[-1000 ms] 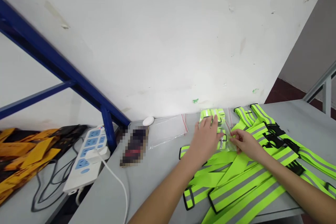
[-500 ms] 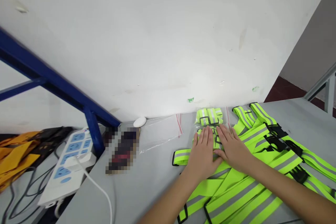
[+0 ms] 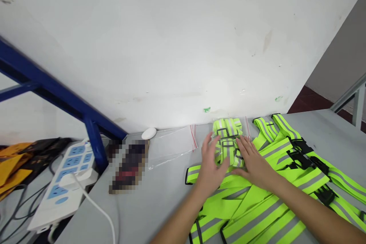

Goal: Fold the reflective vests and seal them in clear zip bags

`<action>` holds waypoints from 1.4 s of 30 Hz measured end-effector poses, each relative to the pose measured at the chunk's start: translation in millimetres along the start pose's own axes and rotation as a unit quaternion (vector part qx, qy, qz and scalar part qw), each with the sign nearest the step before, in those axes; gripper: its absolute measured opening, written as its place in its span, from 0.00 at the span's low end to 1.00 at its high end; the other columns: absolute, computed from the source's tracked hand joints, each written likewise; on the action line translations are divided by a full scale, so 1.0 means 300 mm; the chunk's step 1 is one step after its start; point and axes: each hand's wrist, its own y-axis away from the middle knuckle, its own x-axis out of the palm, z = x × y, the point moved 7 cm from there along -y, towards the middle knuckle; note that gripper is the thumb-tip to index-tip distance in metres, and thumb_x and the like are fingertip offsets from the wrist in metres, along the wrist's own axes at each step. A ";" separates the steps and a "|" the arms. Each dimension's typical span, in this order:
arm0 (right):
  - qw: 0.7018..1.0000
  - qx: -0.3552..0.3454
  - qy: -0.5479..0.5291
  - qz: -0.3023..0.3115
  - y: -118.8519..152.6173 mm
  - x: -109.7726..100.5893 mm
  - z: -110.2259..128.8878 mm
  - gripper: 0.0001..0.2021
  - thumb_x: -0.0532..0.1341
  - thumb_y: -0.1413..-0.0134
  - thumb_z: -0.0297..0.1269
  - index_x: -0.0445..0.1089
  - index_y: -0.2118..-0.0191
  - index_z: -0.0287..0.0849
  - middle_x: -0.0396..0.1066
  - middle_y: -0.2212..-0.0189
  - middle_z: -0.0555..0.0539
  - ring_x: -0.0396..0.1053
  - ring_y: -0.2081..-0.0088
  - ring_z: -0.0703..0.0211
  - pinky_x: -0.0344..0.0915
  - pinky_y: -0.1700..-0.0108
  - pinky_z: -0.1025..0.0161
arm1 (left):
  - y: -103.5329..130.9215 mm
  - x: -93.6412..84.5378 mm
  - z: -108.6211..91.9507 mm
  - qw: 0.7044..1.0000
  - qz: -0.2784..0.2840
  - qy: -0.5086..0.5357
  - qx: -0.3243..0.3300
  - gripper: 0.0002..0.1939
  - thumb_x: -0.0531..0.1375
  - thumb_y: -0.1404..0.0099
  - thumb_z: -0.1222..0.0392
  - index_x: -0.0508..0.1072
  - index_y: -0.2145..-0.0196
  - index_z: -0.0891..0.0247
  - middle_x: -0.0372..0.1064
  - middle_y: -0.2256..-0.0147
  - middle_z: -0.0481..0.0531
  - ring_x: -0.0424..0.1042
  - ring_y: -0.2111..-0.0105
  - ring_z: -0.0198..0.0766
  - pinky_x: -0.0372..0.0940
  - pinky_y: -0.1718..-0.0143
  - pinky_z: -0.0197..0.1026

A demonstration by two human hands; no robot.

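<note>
Near the back of the table, a folded bundle of neon-yellow reflective strap (image 3: 228, 151) lies in a clear bag, its black buckle showing on top. My left hand (image 3: 212, 166) rests at the bundle's left side, fingers spread and slightly curled. From the right, my right hand (image 3: 254, 162) lies with fingers stretched out against the bundle's right edge. Another bagged bundle (image 3: 228, 126) sits directly behind, against the wall. Loose reflective straps (image 3: 257, 213) with grey stripes and black buckles are heaped under and to the right of my forearms.
Left of the bundles lie clear zip bags (image 3: 173, 144) with red seal lines and a white round disc (image 3: 149, 133). A blurred-out item (image 3: 130, 166) is beside them. Farther left are a blue metal frame (image 3: 95, 137) and a power strip (image 3: 64, 183) with cables. A white wall (image 3: 177, 45) stands behind.
Both hands were lying flat over the front bundle. My left hand has lifted and shifted left with its fingers parted, so the bundle and its buckle now show between the hands.
</note>
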 end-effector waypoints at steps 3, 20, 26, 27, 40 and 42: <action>1.000 0.013 -0.028 0.000 -0.007 -0.010 0.005 0.46 0.55 0.44 0.58 0.30 0.31 0.41 0.33 0.30 0.39 0.30 0.31 0.41 0.47 0.35 0.41 | -0.020 -0.066 0.078 0.968 -0.102 0.157 -0.167 0.23 0.55 0.35 0.58 0.59 0.43 0.55 0.54 0.39 0.60 0.56 0.39 0.49 0.64 0.48 0.53; 0.964 0.013 0.109 -0.242 -0.241 -0.188 -0.036 0.30 0.49 0.46 0.18 0.58 0.38 0.42 0.57 0.40 0.32 0.48 0.35 0.40 0.56 0.41 0.40 | -0.285 0.033 -0.166 0.943 -0.035 -0.242 0.224 0.13 0.52 0.32 0.63 0.75 0.57 0.58 0.68 0.46 0.54 0.53 0.38 0.53 0.52 0.40 0.65; 0.986 -0.030 -0.029 -0.161 -0.256 -0.154 -0.080 0.32 0.54 0.47 0.26 0.52 0.35 0.38 0.42 0.33 0.33 0.38 0.32 0.39 0.53 0.39 0.39 | -0.302 0.131 0.003 0.899 0.031 -0.416 0.136 0.30 0.50 0.30 0.52 0.48 0.33 0.55 0.44 0.33 0.58 0.45 0.34 0.55 0.50 0.41 0.68; 0.981 -0.042 -0.072 -0.175 -0.223 -0.186 -0.078 0.30 0.54 0.46 0.28 0.54 0.36 0.40 0.42 0.33 0.35 0.42 0.33 0.40 0.57 0.40 0.42 | -0.292 0.130 0.005 0.894 0.026 -0.427 0.131 0.31 0.50 0.30 0.53 0.46 0.33 0.56 0.42 0.33 0.58 0.43 0.34 0.56 0.48 0.41 0.69; 0.808 0.022 -0.567 -0.161 -0.011 -0.259 -0.098 0.17 0.58 0.43 0.41 0.64 0.47 0.50 0.63 0.41 0.42 0.61 0.40 0.47 0.68 0.49 0.49 | 0.181 0.192 -0.057 0.908 0.264 -0.264 0.191 0.35 0.47 0.33 0.38 0.45 0.33 0.50 0.40 0.32 0.54 0.39 0.33 0.56 0.41 0.37 0.67; 0.804 0.013 -0.578 -0.139 -0.014 -0.247 -0.080 0.17 0.59 0.43 0.41 0.64 0.48 0.50 0.63 0.41 0.42 0.60 0.40 0.47 0.66 0.46 0.47 | 0.134 0.186 -0.029 0.908 0.259 -0.272 0.186 0.33 0.46 0.32 0.38 0.47 0.33 0.49 0.41 0.32 0.53 0.39 0.33 0.56 0.40 0.37 0.67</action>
